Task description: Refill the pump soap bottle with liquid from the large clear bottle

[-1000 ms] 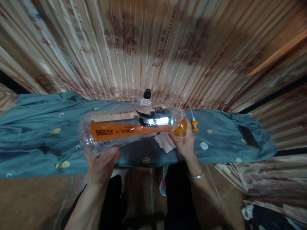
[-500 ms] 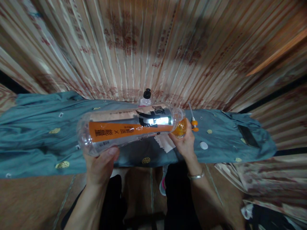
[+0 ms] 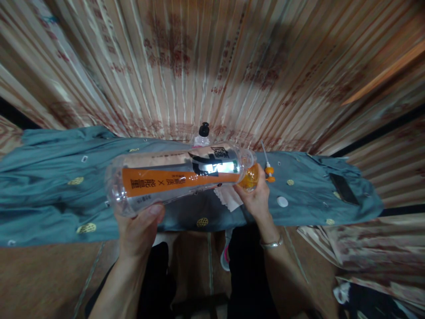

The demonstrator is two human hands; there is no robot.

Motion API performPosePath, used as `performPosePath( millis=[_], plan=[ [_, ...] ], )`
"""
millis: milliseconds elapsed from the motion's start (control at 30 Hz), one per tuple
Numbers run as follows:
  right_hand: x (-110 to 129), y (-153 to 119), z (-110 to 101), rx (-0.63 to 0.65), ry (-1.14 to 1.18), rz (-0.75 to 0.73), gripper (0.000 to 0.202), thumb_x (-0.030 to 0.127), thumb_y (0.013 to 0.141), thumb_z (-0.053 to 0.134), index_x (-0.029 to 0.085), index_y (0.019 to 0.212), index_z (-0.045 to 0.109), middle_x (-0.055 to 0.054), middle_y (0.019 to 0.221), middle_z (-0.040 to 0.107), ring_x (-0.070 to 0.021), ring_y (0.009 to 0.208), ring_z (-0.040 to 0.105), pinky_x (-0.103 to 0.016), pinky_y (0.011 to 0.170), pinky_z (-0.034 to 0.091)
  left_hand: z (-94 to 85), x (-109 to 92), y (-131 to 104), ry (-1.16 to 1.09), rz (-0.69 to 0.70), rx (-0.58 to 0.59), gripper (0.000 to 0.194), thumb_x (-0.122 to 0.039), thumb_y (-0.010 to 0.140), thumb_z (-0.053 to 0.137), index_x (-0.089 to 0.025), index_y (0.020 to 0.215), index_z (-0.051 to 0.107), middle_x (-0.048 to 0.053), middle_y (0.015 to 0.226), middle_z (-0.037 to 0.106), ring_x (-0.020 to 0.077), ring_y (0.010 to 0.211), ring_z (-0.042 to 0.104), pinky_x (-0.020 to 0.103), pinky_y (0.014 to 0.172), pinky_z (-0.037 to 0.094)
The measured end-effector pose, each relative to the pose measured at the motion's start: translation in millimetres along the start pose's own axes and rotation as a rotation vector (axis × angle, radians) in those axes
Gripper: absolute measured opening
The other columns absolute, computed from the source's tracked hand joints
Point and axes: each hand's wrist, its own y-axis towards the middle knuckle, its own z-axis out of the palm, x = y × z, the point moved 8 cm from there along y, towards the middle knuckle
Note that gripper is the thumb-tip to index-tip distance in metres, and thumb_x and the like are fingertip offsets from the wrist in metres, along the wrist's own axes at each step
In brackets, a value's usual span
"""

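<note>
My left hand (image 3: 139,230) grips the base end of a large clear plastic bottle (image 3: 179,175) with an orange and silver label. The bottle lies almost level, its neck pointing right. At that mouth, my right hand (image 3: 255,190) is closed around a small orange-tinted clear bottle (image 3: 249,178). The two openings meet or nearly meet; whether they touch I cannot tell. An orange pump top (image 3: 269,171) with a thin pale tube lies just beyond my right hand. Under the bottles is a white tissue (image 3: 229,198).
A teal patterned cloth (image 3: 56,199) covers the narrow table. On it are a round white cap (image 3: 282,202), a dark phone-like slab (image 3: 343,188) and, behind the large bottle, a bottle with a black cap (image 3: 204,130). A pleated curtain (image 3: 199,66) hangs along the back.
Both hands hold nearly the same pose. The large bottle's base end has shifted very slightly to the left.
</note>
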Motion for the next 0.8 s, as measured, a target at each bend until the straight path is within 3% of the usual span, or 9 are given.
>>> performPosePath(
  millis=[167, 467, 667, 800],
  plan=[
    [1.0, 0.5, 0.1, 0.005, 0.006, 0.004, 0.095, 0.069, 0.084, 0.083, 0.020, 0.157, 0.050, -0.021, 0.150, 0.072, -0.0409, 0.138, 0.072, -0.063, 0.115, 0.060, -1.5, -2.8, 0.3, -0.010, 0.056, -0.013, 0.062, -0.035, 0.058, 0.110, -0.030, 0.108, 0.073, -0.008, 0.063, 0.054, 0.0076, 0.048, 0.042, 0.018, 0.038, 0.028],
    [0.6, 0.1, 0.3, -0.010, 0.004, -0.025, 0.095, 0.072, 0.085, 0.082, 0.019, 0.157, 0.049, -0.022, 0.149, 0.073, -0.0403, 0.136, 0.073, -0.062, 0.113, 0.061, -1.7, -2.4, -0.2, 0.003, 0.037, -0.023, 0.071, -0.037, 0.059, 0.110, -0.035, 0.120, 0.075, -0.009, 0.068, 0.058, 0.0081, 0.049, 0.045, 0.018, 0.038, 0.036],
    [0.0, 0.9, 0.0, 0.003, 0.003, -0.004, 0.095, 0.070, 0.083, 0.084, 0.021, 0.158, 0.050, -0.020, 0.149, 0.073, -0.0405, 0.137, 0.072, -0.063, 0.115, 0.060, 3.1, -4.9, 1.5, -0.010, 0.084, 0.013, 0.048, -0.033, 0.060, 0.109, -0.027, 0.091, 0.073, -0.008, 0.061, 0.050, 0.0068, 0.048, 0.039, 0.016, 0.037, 0.031],
    [1.2, 1.0, 0.1, 0.009, 0.012, -0.013, 0.095, 0.069, 0.085, 0.083, 0.020, 0.158, 0.049, -0.021, 0.150, 0.072, -0.0399, 0.138, 0.072, -0.062, 0.116, 0.060, -0.1, -3.9, 0.4, 0.009, 0.036, -0.016, 0.052, -0.036, 0.056, 0.111, -0.027, 0.087, 0.070, -0.008, 0.061, 0.048, 0.0074, 0.048, 0.041, 0.016, 0.037, 0.035]
  ],
)
